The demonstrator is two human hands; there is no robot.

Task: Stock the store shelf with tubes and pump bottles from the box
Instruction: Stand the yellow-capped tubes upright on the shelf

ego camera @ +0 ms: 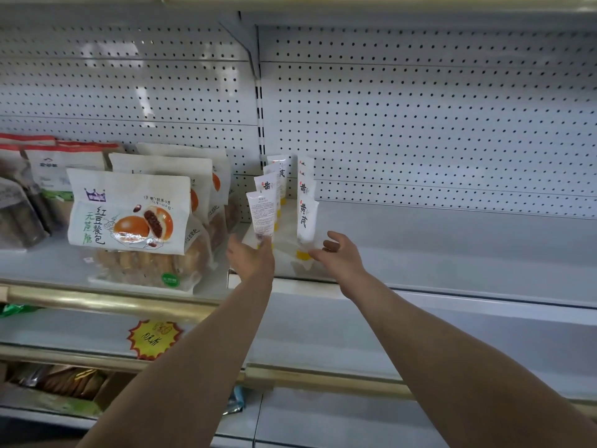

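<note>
The left hand (250,257) grips the base of a white tube (261,216) at the shelf (452,240) front; the right hand (337,250), fingers loosely spread, touches a second tube (307,218) standing beside it

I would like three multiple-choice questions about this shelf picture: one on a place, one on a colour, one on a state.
1. Where do the white tubes stand?
A. right of the bread bags
B. on the lowest shelf
C. behind the bread bags

2. What colour is the cap of the front right tube?
A. red
B. yellow
C. black

3. How is the right hand?
A. a fist
B. open beside the tube
C. gripping a bag

Answers: 1 A, the red bean bread bags are to their left. 2 B, the cap at its base is yellow. 3 B, its fingers are spread, holding nothing.
</note>
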